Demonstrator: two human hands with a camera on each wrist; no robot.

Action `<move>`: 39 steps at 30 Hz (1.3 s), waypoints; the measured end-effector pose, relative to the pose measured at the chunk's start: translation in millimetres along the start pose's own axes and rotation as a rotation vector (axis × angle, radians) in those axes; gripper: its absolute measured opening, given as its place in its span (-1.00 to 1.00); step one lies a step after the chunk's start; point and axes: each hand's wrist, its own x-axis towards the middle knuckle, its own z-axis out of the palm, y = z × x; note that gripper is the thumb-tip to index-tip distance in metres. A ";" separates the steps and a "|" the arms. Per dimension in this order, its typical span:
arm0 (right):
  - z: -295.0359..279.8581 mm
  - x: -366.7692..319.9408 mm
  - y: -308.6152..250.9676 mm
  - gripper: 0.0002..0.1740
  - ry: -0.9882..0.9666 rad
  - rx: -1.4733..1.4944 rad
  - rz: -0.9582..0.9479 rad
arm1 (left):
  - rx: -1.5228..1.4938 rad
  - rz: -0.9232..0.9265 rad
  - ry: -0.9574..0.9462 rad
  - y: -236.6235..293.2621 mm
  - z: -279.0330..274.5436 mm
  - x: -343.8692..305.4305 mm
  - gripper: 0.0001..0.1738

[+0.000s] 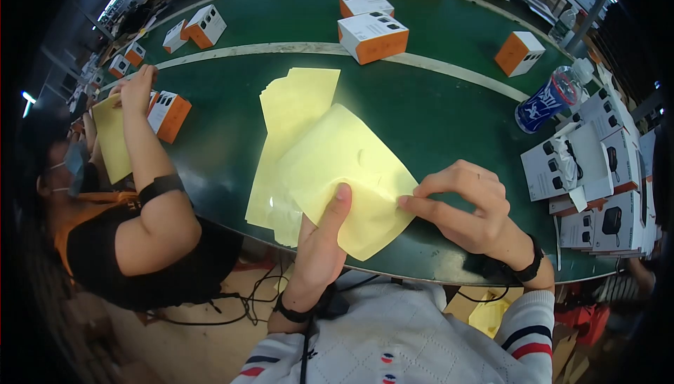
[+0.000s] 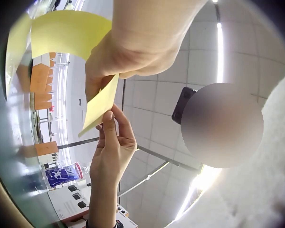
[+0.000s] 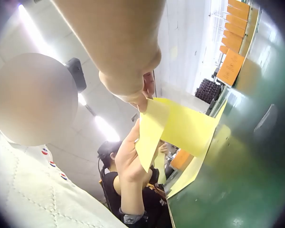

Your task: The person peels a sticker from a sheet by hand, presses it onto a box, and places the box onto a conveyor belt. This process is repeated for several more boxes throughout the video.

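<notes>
A yellow paper sheet (image 1: 351, 149) is held up over the table, its near part bent. My left hand (image 1: 323, 247) grips its near edge, thumb lying on top and fingers hidden beneath. At the right edge of the sheet my right hand (image 1: 470, 205) pinches the paper between thumb and fingers; the left wrist view also has this right hand (image 2: 113, 152) at the paper edge. Under and behind the held sheet, a loose stack of yellow sheets (image 1: 298, 100) lies on the green table, fanned unevenly. In the right wrist view the left hand (image 3: 130, 161) sits behind the bent paper.
White-and-orange boxes (image 1: 372, 36) stand at the back, with another box (image 1: 519, 53) farther right. A bottle with a blue label (image 1: 547, 100) and piled boxes (image 1: 597, 166) occupy the right side. On the left a person (image 1: 140, 236) holds yellow paper (image 1: 112, 138) beside a box (image 1: 168, 116).
</notes>
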 end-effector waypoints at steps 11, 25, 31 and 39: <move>11.0 6.6 7.7 -0.82 0.006 0.073 -0.006 | -0.086 -0.035 0.047 0.7 -4.7 4.0 -0.47; 45.1 91.5 231.0 0.20 -0.436 -0.207 0.188 | 0.316 0.375 0.433 -3.1 -33.2 16.0 -0.09; 80.8 111.4 278.7 0.47 -0.648 -0.044 0.394 | 0.500 0.319 0.285 -0.6 -55.5 9.7 -0.74; 38.0 72.2 182.7 -0.12 -0.029 1.257 0.981 | 0.536 0.403 0.320 5.4 -60.0 19.1 -0.67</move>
